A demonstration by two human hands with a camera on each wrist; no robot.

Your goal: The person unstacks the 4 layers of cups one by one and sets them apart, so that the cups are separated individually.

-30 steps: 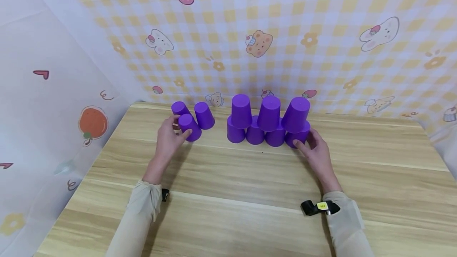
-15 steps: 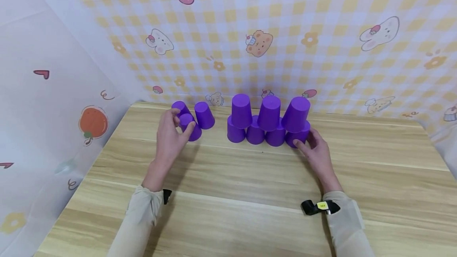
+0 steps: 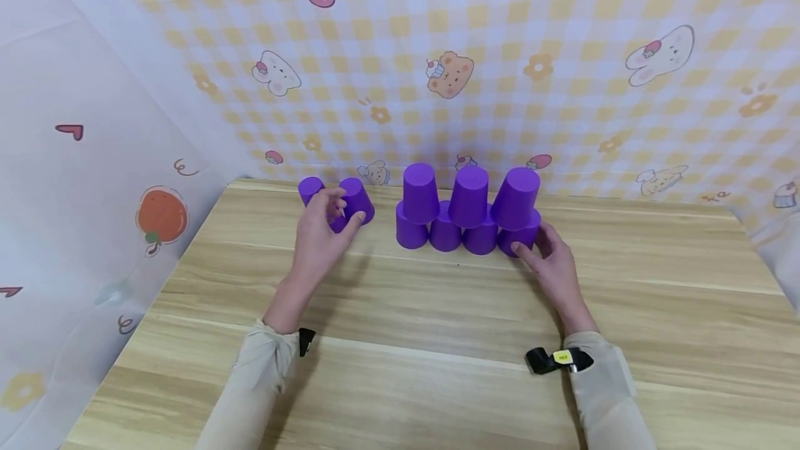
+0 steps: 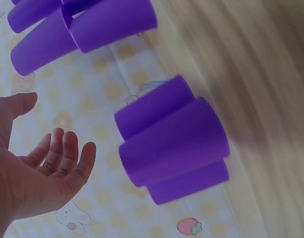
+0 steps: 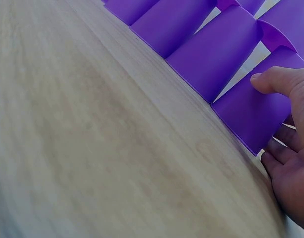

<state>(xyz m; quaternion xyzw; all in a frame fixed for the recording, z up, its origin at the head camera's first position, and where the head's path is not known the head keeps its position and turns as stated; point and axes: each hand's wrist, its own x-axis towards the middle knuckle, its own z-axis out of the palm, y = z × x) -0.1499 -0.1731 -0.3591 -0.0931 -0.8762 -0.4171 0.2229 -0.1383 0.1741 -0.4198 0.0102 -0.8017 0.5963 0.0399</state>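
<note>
Toward the left stand three upside-down purple cups. The nearest cup [image 4: 174,141] is mostly hidden behind my left hand [image 3: 320,236] in the head view; behind it are a left cup [image 3: 309,187] and a right cup [image 3: 360,201]. My left hand hovers over this group, fingers loosely bent and holding nothing; the left wrist view shows a gap between it and the cups. To the right, three inverted cups [image 3: 470,196] sit on a lower row of several inverted cups [image 3: 445,235]. My right hand [image 3: 556,276] grips the rightmost lower cup [image 5: 253,111], thumb in front.
All the cups stand on a wooden table [image 3: 425,339], near its back edge. A checked cloth [image 3: 387,47] with cartoon prints hangs just behind them. A white printed sheet [image 3: 100,179] covers the left side.
My left hand has come off the nearest left cup, rising and shifting right above it. The right hand stays on the lower right cup, and the stack is unchanged.
</note>
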